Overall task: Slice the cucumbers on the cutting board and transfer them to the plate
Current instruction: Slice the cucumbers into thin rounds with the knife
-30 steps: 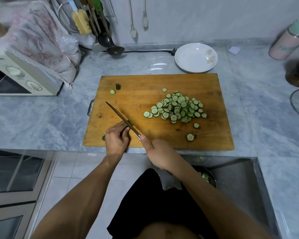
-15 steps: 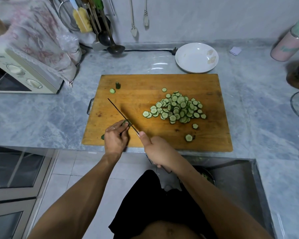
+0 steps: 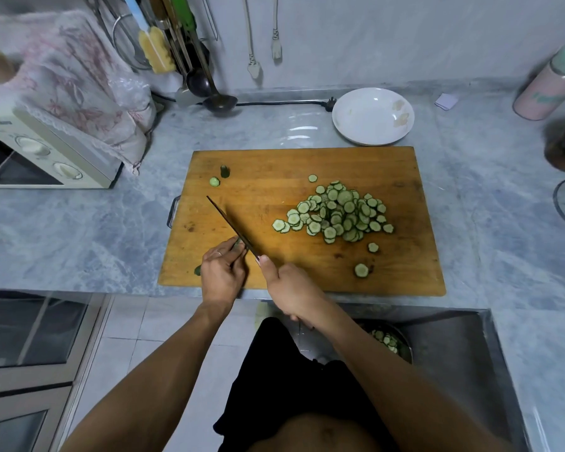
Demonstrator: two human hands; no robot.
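Both hands work at the cutting board's (image 3: 307, 164) near edge: left hand (image 3: 222, 278) pinches a cucumber stub (image 3: 237, 244), right hand (image 3: 294, 293) grips the knife (image 3: 230, 225). Slices (image 3: 336, 212) pile mid-board; the white plate (image 3: 372, 115) sits just behind.

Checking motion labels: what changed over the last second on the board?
Little changed. Left hand still pins the cucumber piece; right hand keeps its grip on the knife, blade barely shifted. Slice pile and empty plate stayed put.
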